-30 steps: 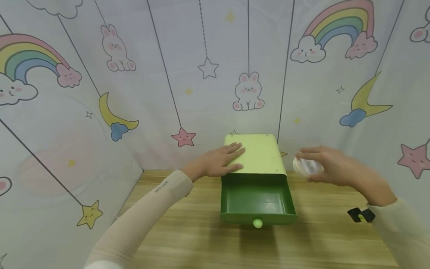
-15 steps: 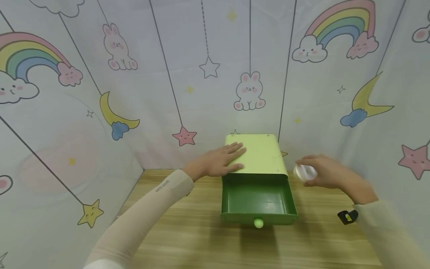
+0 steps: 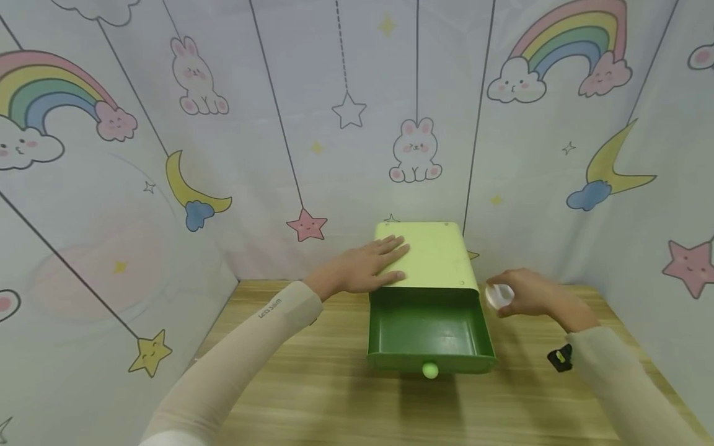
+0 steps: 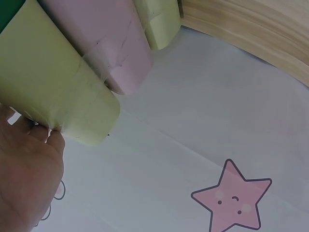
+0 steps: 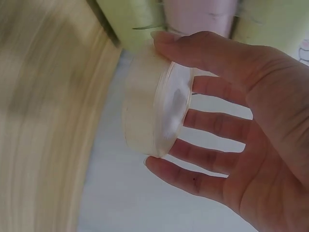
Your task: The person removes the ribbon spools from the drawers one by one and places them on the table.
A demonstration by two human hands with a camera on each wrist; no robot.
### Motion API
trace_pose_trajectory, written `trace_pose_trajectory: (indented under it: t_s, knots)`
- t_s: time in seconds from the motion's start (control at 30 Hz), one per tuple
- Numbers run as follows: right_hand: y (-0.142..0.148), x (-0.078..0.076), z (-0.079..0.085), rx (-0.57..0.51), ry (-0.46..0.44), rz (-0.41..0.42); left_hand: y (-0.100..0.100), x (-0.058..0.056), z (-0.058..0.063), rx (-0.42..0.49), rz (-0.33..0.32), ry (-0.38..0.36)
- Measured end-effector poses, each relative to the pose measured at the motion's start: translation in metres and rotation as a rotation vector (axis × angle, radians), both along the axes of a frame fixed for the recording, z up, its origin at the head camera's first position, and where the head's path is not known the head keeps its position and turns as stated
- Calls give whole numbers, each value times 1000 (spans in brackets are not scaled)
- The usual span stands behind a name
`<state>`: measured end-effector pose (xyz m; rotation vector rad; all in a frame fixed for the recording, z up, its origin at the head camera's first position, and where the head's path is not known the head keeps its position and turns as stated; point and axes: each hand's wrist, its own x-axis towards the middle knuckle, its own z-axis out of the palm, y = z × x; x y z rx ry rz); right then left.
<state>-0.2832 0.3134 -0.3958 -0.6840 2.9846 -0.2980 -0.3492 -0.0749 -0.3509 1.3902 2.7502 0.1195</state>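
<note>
In the head view my left hand rests on the pale green top of a small drawer unit, fingers spread and straight. Its dark green drawer is pulled out toward me, with a round light green knob on the front. To the right of the unit, my right hand grips a whitish roll of tape. The right wrist view shows the thumb on one edge of this tape roll and the fingers around the opposite side.
The unit stands on a wood-grain table, close to a pale curtain printed with rabbits, stars and rainbows. Below its green top level, a pink level shows in the left wrist view. A black wrist strap piece sits by the right sleeve.
My right hand has moved down and slightly left with the tape roll, closer to the table beside the unit. The left hand and the pulled-out drawer have stayed put.
</note>
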Motion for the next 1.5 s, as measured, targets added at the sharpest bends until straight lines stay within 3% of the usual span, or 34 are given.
trace_pose_trajectory:
  t_s: [0.2,0.5,1.03,1.5]
  knots:
    - [3,-8,-19,3,-51,-7,0,2,1,2,7,-6]
    - [7,-16,-46,3,-55,-5,0,2,2,3,2,-4]
    - [7,-23,-65,-18,-165,-45,0,2,1,4,3,-12]
    - [9,-26,-75,-12,-192,-51,0,2,-1,8,10,-1]
